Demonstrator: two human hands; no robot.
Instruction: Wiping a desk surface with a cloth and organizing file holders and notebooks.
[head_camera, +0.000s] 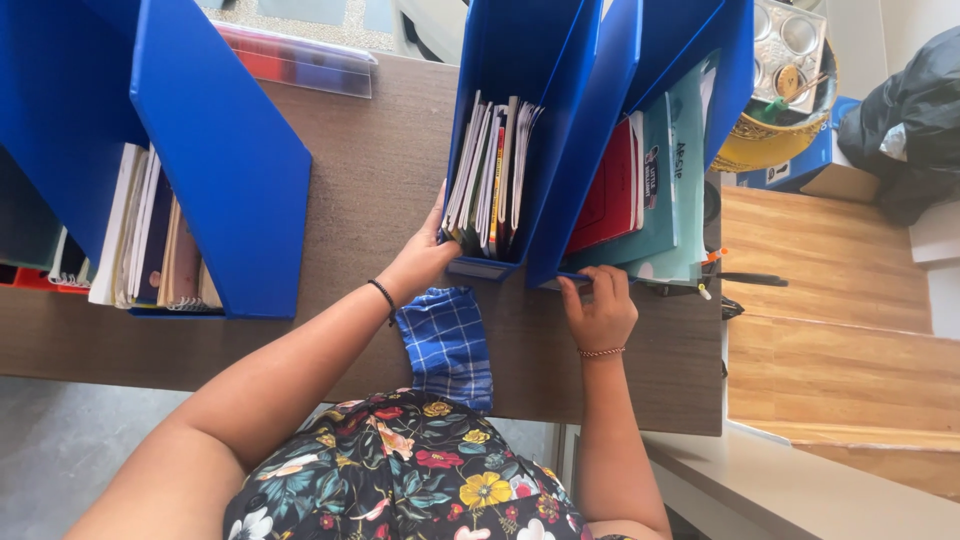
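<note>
A blue checked cloth (446, 345) hangs over the near edge of the brown table (370, 180). The left hand (420, 260) presses flat against the side of 1 blue file holder (510, 120) stuffed with booklets. The right hand (600, 310) curls its fingers on the base lip of a 2nd blue holder (650, 90), just beside, containing red and teal folders.

The tops of your blue file holders (520, 60) ran off the upper edge, and the far-left holder (60, 110) was cut by the left edge. Your left hand (420, 258) hid its fingertips behind the holder's side (the grip could not be judged). The book titles were too small to tell.
</note>
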